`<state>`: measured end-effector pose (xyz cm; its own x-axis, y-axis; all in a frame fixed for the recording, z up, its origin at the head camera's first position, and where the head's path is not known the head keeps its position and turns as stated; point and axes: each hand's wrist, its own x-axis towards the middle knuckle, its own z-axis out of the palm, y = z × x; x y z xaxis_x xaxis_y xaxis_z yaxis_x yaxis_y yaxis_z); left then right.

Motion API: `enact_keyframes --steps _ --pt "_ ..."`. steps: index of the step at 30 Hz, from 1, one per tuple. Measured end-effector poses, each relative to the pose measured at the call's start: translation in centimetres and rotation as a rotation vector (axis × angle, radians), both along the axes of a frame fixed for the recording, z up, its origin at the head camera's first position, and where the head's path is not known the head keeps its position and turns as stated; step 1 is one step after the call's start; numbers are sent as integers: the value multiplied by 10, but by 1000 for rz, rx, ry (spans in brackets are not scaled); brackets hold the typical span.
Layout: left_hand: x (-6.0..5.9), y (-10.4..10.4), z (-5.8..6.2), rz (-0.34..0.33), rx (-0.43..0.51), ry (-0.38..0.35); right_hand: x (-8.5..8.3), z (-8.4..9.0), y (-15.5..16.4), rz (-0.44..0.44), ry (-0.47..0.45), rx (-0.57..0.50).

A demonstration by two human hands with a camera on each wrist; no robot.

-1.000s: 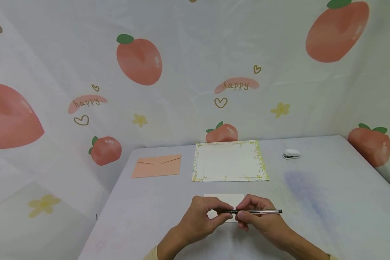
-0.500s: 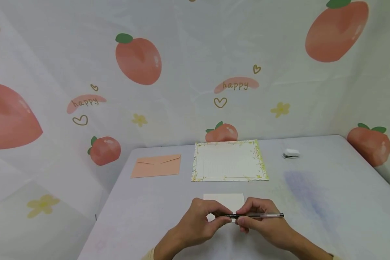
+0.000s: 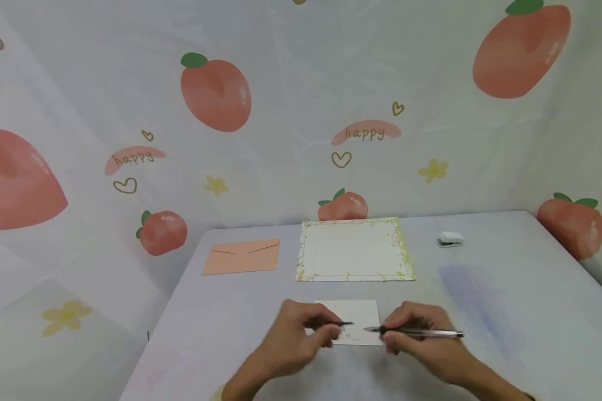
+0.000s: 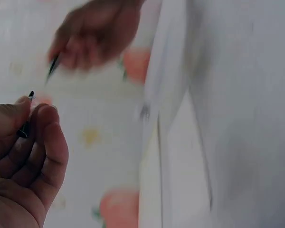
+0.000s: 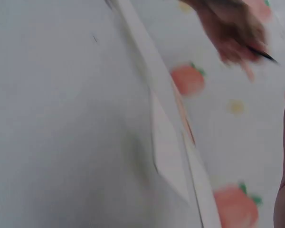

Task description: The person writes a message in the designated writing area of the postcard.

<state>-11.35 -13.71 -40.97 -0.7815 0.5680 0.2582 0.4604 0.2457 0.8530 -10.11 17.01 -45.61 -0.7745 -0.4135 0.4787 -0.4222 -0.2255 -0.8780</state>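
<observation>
Pinching the dark pen cap in the left hand and gripping the uncapped pen in the right hand, low centre over the card, the person is risking a stray ink mark if the exposed tip dips

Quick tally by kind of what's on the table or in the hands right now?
Paper sheets: 2, floral letter sheet and small card
Envelopes: 1, peach envelope
Pens: 1, pen
Pen caps: 1, cap
White gadgets: 1, white gadget
Total: 6
</observation>
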Motion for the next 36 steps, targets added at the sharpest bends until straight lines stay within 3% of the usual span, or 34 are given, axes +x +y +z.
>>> enact_keyframes --steps 3,5,8,13,21,26,30,36 --pt "-4 -27 3 169 9 -81 -4 1 30 -102 -37 -17" --pt "-6 -41 2 224 -1 -113 -6 0 47 -123 -84 -15" --pt "-6 -52 -4 227 -18 -130 -6 -3 61 -93 -141 18" --pt "-5 -58 -14 234 8 -142 -7 -8 68 -6 -197 -18" --pt "-11 -62 -25 237 75 15 -9 -6 70 72 -276 -90" --pt "-13 -64 -28 246 73 9 -11 -8 68 98 -304 -110" --pt "-13 -63 -27 320 14 -31 -13 -8 67 104 -311 -113" --pt "-13 -61 -25 506 -112 -58 -16 -8 64 114 -319 -112"
